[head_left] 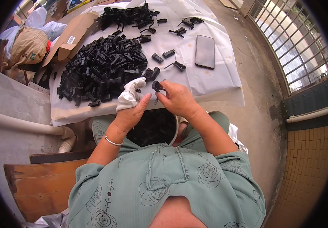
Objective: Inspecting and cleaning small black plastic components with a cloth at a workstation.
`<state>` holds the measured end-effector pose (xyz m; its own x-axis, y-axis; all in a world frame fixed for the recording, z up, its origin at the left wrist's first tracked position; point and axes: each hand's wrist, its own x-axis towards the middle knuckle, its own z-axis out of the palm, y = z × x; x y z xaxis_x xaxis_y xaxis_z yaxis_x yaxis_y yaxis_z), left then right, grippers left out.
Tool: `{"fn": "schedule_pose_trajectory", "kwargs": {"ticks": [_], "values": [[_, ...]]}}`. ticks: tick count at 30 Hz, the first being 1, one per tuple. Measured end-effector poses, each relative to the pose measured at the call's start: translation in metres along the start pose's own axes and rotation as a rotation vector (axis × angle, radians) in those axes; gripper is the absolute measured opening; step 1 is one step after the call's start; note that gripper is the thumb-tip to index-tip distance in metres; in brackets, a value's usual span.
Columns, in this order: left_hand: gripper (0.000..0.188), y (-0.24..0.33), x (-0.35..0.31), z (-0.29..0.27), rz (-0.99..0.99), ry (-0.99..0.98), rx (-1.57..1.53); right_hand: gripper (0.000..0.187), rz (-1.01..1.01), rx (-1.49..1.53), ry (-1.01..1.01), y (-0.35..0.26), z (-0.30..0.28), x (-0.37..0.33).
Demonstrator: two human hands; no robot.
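In my right hand (179, 98) a small black plastic part (157, 86) is pinched between thumb and fingers, just over the table's near edge. A thin dark strip hangs below it. White cloth (129, 95) covers the fingers of my left hand (130, 116), which are curled, with the bare thumb standing up beside them. A bit of black shows at those fingers, too small to name. Left of my hands lies a big heap of similar black parts (103, 66) on the white-covered table (224, 85). Two more parts (151, 73) lie just beyond my fingertips.
A second black heap (128, 17) sits farther back, with several loose parts (179, 65) to its right. A phone (205, 52) lies at the table's right. Between my knees stands a round container (177, 131) with dark contents. An opened cardboard box (71, 38) borders the left side.
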<state>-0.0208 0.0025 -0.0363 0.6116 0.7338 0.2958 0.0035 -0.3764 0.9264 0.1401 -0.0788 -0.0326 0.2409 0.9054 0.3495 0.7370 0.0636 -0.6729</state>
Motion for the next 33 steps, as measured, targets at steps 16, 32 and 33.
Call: {"fn": "schedule_pose_trajectory", "kwargs": {"ticks": [16,32,33], "values": [[0.024,0.026,-0.007,0.004,-0.284,-0.181,-0.454,0.019,-0.051,0.141,0.033,-0.008,-0.026,-0.03],[0.028,0.038,-0.003,0.015,-0.334,-0.301,-0.288,0.018,-0.389,0.07,0.114,-0.027,-0.022,-0.032],[0.028,0.039,-0.004,0.013,-0.286,-0.337,-0.251,0.018,-0.388,0.07,0.113,-0.027,-0.022,-0.033]]}}
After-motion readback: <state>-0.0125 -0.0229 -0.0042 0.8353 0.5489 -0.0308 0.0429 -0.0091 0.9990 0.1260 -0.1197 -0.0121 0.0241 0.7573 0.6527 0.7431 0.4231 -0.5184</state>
